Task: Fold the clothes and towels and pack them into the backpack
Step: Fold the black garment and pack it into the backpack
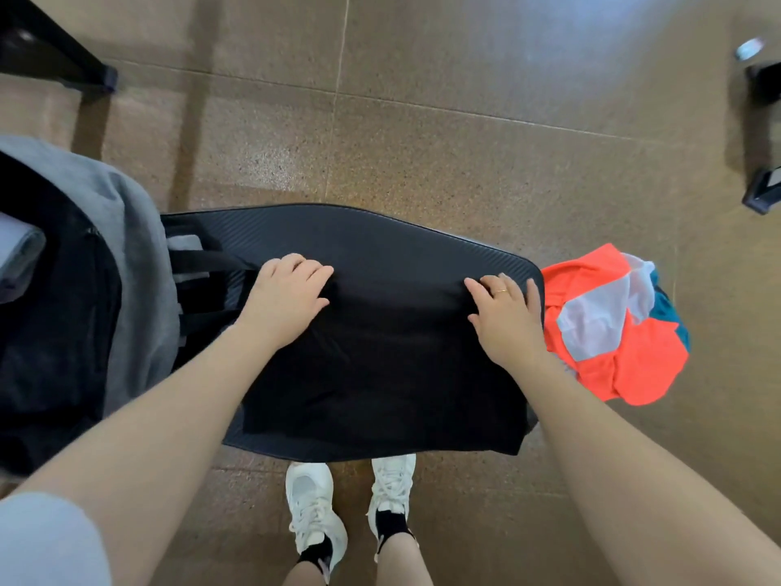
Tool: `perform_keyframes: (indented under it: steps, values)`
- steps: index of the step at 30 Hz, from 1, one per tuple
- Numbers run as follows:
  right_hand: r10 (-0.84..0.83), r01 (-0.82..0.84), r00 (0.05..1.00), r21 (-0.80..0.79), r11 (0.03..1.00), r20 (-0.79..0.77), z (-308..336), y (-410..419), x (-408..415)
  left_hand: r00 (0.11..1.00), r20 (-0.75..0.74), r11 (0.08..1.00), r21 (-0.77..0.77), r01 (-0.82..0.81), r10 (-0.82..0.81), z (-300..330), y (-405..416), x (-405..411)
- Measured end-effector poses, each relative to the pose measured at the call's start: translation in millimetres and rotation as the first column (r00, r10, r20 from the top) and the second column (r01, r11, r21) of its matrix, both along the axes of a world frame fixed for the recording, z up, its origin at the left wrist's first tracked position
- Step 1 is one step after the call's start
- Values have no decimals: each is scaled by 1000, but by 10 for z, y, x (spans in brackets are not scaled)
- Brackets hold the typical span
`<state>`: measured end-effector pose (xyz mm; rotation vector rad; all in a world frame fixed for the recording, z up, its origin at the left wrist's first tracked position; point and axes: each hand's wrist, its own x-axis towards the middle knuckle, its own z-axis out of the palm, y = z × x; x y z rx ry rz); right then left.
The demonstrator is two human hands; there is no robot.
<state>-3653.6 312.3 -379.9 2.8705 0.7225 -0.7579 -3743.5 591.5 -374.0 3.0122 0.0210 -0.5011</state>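
A black garment (380, 374) lies spread on a black ribbed pad (380, 230) in front of me. My left hand (287, 298) grips the garment's far left corner with curled fingers. My right hand (507, 315), with a ring on it, grips the far right corner. Creases run between the two hands. An open grey backpack (139, 264) with a dark inside (55, 332) stands at the left, its black straps (203, 264) lying on the pad. A crumpled pile of orange, white and teal clothes (613, 353) sits at the pad's right end.
Brown speckled floor tiles (422, 141) surround the pad. A black furniture leg (55, 48) stands at the far left. Black furniture feet (760, 192) are at the far right. My white shoes (312, 513) are just below the pad's near edge.
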Motion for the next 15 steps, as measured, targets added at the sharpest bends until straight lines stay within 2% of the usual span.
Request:
perform_keyframes:
  steps: [2, 4, 6, 8, 9, 11, 13, 15]
  values:
    - [-3, 3, 1000, -26, 1000, -17, 50, 38, 108, 985, -171, 999, 16, -31, 33, 37, 59, 112]
    - [16, -17, 999, -55, 998, -30, 73, 29, 121, 932, -357, 998, 20, -57, 60, 75, 103, 170]
    - [33, -38, 996, -51, 998, -86, 115, -22, 88, 896, -443, 999, 49, 1, 21, 141, 114, 144]
    - [-11, 13, 986, 8, 1000, -169, 196, -98, 44, 884, -468, 999, 37, 9, 10, 206, 116, 70]
    - [-43, 51, 981, 41, 998, -191, 262, -132, 27, 892, -452, 999, 2, -34, 31, 252, 121, 37]
    - [-51, 63, 991, 88, 994, -127, 419, -182, 46, 935, -344, 992, -59, -111, 84, 425, 131, 22]
    - [-58, 58, 998, 169, 984, -6, 623, -201, 157, 979, -169, 987, -86, -133, 117, 643, 172, 66]
    - [-98, 61, 989, 301, 952, 109, 901, -172, 319, 984, 34, 978, -117, -171, 176, 937, 204, 150]
